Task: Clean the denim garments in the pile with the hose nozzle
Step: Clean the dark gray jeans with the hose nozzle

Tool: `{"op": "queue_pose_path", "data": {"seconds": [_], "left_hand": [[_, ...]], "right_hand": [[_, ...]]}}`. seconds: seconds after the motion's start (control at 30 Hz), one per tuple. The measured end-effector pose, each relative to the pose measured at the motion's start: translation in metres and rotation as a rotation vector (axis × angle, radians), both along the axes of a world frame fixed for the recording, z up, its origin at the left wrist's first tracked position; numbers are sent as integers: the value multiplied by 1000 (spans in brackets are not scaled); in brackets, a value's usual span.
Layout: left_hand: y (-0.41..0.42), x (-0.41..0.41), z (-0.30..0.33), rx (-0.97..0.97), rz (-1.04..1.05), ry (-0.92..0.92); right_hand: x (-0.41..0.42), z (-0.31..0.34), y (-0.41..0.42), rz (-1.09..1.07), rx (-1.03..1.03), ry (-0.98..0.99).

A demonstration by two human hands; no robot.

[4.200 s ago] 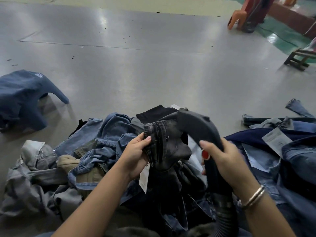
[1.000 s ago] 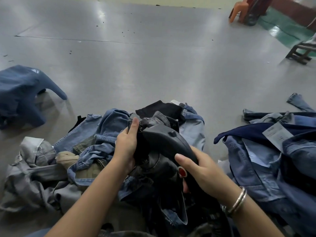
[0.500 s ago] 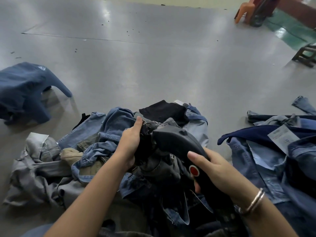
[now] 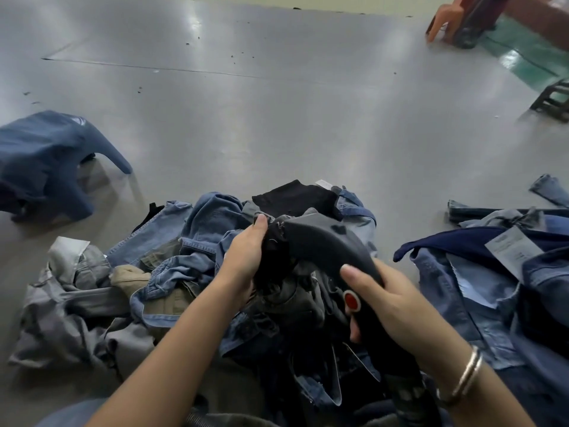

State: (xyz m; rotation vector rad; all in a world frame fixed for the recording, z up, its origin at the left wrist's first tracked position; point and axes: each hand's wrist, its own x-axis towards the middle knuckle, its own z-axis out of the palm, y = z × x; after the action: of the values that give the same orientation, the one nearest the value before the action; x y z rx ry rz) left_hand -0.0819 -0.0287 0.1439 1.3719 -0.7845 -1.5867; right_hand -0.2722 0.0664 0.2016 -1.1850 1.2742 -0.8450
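A pile of denim garments (image 4: 172,266) in blue, grey and tan lies on the floor in front of me. My left hand (image 4: 244,257) grips a dark grey-black denim garment (image 4: 277,272) bunched at the top of the pile. My right hand (image 4: 391,300) grips the handle of the black hose nozzle (image 4: 323,241), which has a red button (image 4: 351,301). The nozzle's tip presses against the dark garment right beside my left thumb. Its ribbed hose (image 4: 406,399) runs down under my right wrist.
A second heap of blue denim with a white tag (image 4: 505,272) lies at the right. A single dark blue garment (image 4: 43,161) sits apart at the left. Bare grey floor (image 4: 277,118) stretches ahead; an orange stool (image 4: 443,23) and a dark stand (image 4: 552,100) are far right.
Since about four seconds ago the nozzle has swung down from upright onto the dark garment, which my left hand has bunched up. Over the last second the hands have barely shifted.
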Motion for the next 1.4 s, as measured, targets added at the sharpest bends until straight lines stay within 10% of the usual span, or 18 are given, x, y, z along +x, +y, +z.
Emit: {"op": "queue_pose_path", "data": {"seconds": [0.77, 1.4], "left_hand": [[14, -10, -3, -30, -229, 15], [15, -21, 1, 29, -38, -45]], "right_hand": [[0, 0, -11, -142, 33, 42], [-8, 4, -15, -217, 6, 48]]}}
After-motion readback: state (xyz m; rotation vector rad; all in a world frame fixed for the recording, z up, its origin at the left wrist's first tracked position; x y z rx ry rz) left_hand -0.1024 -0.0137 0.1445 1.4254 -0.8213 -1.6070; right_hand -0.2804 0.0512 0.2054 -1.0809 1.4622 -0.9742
